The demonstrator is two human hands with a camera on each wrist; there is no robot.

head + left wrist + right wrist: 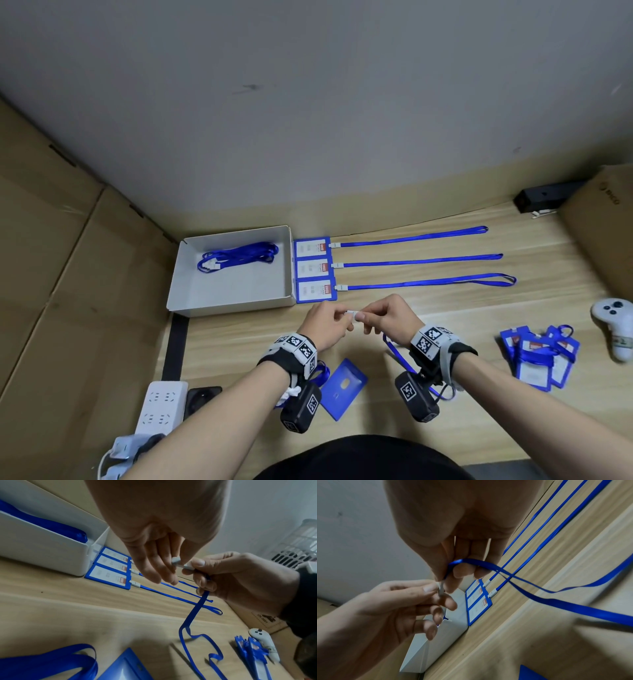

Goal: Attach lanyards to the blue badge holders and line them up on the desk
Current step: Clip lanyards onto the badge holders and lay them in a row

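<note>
Both hands meet above the desk, pinching the white plastic clip (352,313) (180,563) (440,588) of a blue lanyard. My left hand (329,323) holds the clip's left end, my right hand (383,317) its right end. The lanyard's ribbon (193,616) (539,596) hangs from my right hand down onto the desk. A loose blue badge holder (344,387) lies face down below my hands. Three finished badge holders (313,269) with straight lanyards (421,263) lie in a row beside the white box.
A white box (287,240) at the left holds more coiled lanyards (236,258). A pile of blue badge holders (537,356) lies at the right, next to a white controller (616,325). A power strip (161,407) sits at the near left. Cardboard boxes (603,219) flank the desk.
</note>
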